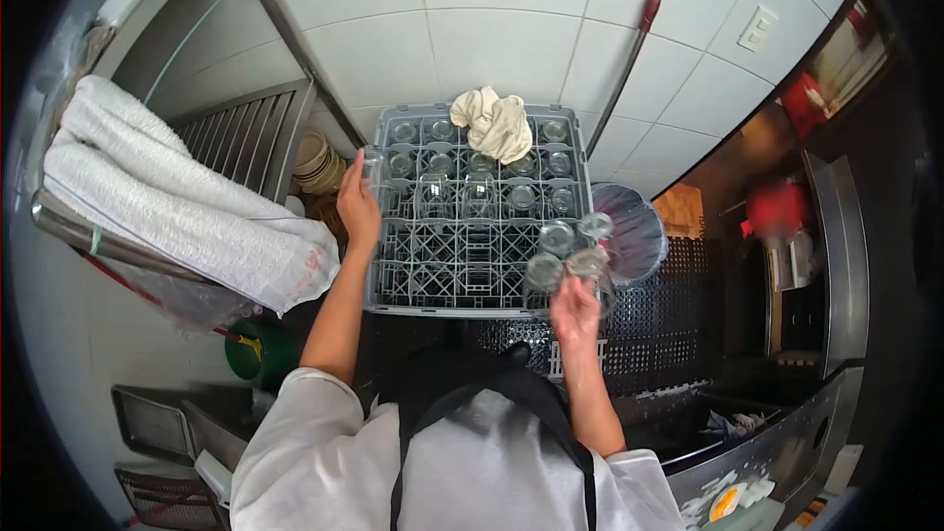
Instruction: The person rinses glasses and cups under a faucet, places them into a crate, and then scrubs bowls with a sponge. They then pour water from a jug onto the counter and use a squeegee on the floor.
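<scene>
Glass (373, 169) gripped in L hand (359, 206) fwd, R hand (576, 308) nearer body, gripping glasses (587, 263).

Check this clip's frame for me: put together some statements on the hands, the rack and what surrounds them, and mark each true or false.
1. The right hand is empty. False: it holds clear glasses.
2. The left hand is at the left side of the rack. True.
3. The cream cloth lies on the floor. False: it lies on the rack, toward the tiled wall.
4. A white towel hangs on the metal shelving at picture left. True.
5. Every rack compartment holds a glass. False: several nearer the person are bare.
</scene>
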The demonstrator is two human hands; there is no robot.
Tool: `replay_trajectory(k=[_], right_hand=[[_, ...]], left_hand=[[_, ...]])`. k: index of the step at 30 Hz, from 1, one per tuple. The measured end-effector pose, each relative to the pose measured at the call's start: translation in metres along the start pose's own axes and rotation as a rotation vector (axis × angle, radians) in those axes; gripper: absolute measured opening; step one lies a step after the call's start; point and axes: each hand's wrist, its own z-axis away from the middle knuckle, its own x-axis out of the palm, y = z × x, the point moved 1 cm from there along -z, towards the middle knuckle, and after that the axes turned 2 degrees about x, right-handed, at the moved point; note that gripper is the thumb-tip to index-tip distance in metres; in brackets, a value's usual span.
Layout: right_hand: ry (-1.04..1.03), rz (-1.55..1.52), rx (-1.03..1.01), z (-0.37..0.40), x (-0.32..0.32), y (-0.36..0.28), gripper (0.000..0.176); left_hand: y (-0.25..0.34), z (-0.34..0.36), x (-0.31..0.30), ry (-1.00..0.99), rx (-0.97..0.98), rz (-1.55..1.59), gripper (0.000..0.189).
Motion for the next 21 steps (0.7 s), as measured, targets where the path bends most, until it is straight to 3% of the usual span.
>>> replay_trajectory(k=[1,5,8,15,21], right_hand=[[0.092,-0.067,0.002,-0.005,0.025,0.018,0.047],[0.132,-0.188,0.077,-0.046,0.010,0.051,0.052],[0.142,-0.255,-0.020,-0.065,0.003,0.067,0.057],[0.180,-0.203,-0.167,-0.056,0.007,0.083,0.070],[0.268,-0.013,-0.181,-0.025,0.024,0.078,0.076]], left_hand=[[-0.005,-0.009,0.003,-0.021,0.066,-0.102,0.061],[-0.008,-0.009,0.019,-0.162,0.172,-0.346,0.076],[0.001,0.004,0.025,-0.195,0.260,-0.366,0.082],[0.013,0.046,0.017,-0.432,0.270,-0.466,0.088],[0.018,0.061,-0.002,-0.422,0.236,-0.350,0.082]])
